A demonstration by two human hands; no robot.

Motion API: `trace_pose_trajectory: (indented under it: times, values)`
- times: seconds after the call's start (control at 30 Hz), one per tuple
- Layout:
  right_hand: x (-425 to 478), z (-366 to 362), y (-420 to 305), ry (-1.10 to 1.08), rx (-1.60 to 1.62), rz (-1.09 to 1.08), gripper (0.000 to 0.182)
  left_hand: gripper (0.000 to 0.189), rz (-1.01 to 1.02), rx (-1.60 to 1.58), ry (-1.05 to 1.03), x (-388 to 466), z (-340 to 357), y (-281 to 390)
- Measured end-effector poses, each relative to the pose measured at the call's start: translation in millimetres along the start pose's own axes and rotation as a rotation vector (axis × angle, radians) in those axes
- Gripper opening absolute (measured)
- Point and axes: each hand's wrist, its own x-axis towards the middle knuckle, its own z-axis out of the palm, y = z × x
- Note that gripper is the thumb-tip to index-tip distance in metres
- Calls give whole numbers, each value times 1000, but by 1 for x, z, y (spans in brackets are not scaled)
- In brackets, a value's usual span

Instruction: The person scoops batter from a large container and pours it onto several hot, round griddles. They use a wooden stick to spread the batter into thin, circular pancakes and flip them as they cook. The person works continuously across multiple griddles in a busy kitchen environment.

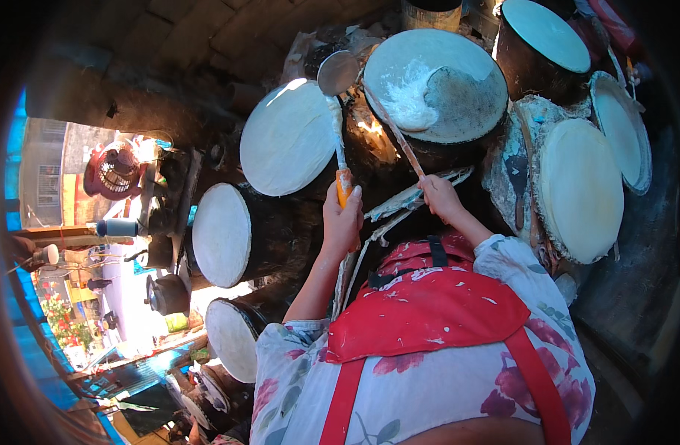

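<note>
My left hand (342,217) grips the orange handle of a ladle (338,72). White paste coats its shaft, and its round bowl is raised between two round tops. In my right hand (443,197) is a thin stick (398,136), its far end at the rim of a large round cooking surface (462,105). White, wet-looking batter (412,100) covers part of that surface, leaving a dark grey patch bare. Left of the ladle shaft lies another round top (290,139), wholly white. Flames (373,128) glow between the two.
More white-topped drums (223,236) (234,339) stand at my left. To the right are a thick pale round stack (582,189), a shallow round tray (623,133) and a deep pot (545,36) with a whitish top. Farther left are a kettle (167,295) and a fan (114,169).
</note>
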Motion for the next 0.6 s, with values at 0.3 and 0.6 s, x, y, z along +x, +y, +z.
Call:
trace_pose_trajectory:
  times: [0.3, 0.6]
  values:
    - [-60, 2, 32, 230, 5, 4, 33, 24, -83, -76, -18, -32, -21, -21]
    - [-68, -50, 17, 233, 49, 319, 34, 21, -90, -38, -55, -25, -16, -24]
